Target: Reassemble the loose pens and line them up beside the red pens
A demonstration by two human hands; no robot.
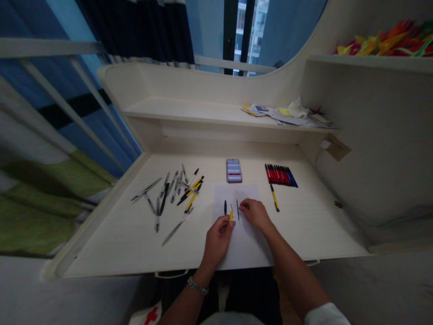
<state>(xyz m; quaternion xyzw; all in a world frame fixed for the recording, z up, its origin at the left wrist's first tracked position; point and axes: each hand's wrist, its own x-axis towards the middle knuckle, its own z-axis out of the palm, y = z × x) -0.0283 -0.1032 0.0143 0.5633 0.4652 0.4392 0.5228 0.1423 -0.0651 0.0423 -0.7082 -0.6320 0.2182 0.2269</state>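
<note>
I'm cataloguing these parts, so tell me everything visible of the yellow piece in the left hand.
The yellow piece looks like slim, smooth plastic. A thin, greyish bit shows at its far end, too small to identify. The left hand holds it by its near end, partly hidden by fingers, over the white paper, pointing away from the person.

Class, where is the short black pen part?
In the head view, the black pen part lies on the white paper, left of the yellow barrel, beyond the left hand.
</note>
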